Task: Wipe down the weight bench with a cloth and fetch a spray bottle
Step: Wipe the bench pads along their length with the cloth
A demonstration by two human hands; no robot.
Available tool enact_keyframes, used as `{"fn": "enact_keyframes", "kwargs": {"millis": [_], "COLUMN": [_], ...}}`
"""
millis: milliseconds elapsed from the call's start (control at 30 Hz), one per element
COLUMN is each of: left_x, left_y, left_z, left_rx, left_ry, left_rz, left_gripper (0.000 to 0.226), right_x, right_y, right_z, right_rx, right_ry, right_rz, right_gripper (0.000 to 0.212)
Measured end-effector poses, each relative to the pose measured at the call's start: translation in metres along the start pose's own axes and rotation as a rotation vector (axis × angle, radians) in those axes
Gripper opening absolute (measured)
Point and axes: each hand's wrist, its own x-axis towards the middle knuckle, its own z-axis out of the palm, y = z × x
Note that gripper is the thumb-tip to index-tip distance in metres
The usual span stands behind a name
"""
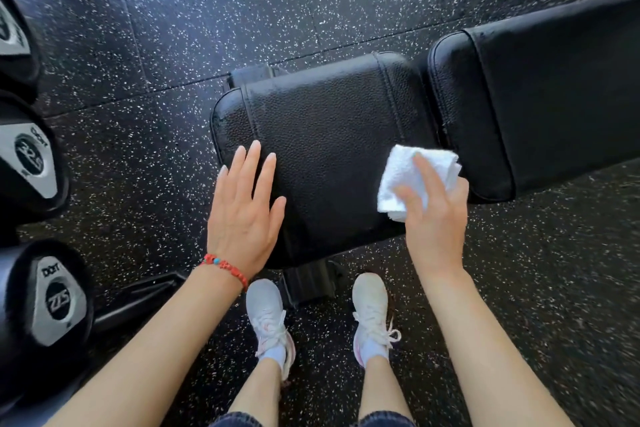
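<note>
On speckled gym flooring (pixel 173 45), the bench seat (pixel 329 135) is being wiped, cloth (pixel 408 177) gripped by the right hand (pixel 434 218), left hand (pixel 246 211) splayed flat; no spray bottle in sight.

- A grey end plate on the nearest dumbbell (pixel 57 302), at lower left, bears a round black badge that appears to read "27.5", with a short brand word above it too blurred to read with certainty.
- The middle dumbbell (pixel 29 163) shows what looks like "32.5" in its badge, with the same brand word beside it.
- The farthest dumbbell (pixel 10 31) carries a marking cut off and unreadable.
</note>
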Motion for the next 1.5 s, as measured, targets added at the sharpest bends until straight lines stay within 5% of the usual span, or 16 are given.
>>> {"fn": "enact_keyframes", "kwargs": {"millis": [267,467,867,1167,1500], "left_x": [0.025,0.049,0.054,0.058,0.057], "left_y": [0.038,0.067,0.08,0.102,0.113], "left_z": [0.002,0.023,0.033,0.051,0.041], "left_rx": [-0.032,-0.002,0.09,0.094,0.113], "left_ry": [0.022,0.034,0.091,0.117,0.071], "left_rz": [-0.029,-0.077,-0.142,-0.118,-0.162], "left_gripper": [0.054,0.054,0.054,0.054,0.053], "right_x": [-0.001,0.091,0.068,0.159,0.068], "right_y": [0.01,-0.004,0.032,-0.015,0.044], "right_z": [-0.007,0.003,-0.022,0.011,-0.032], "right_rx": [0.074,0.144,0.101,0.12,0.09], "right_ry": [-0.02,-0.008,-0.2,-0.249,-0.304], "right_rz": [0.066,0.106,-0.095,-0.192,-0.275], "right_gripper": [0.047,0.047,0.049,0.048,0.047]}}
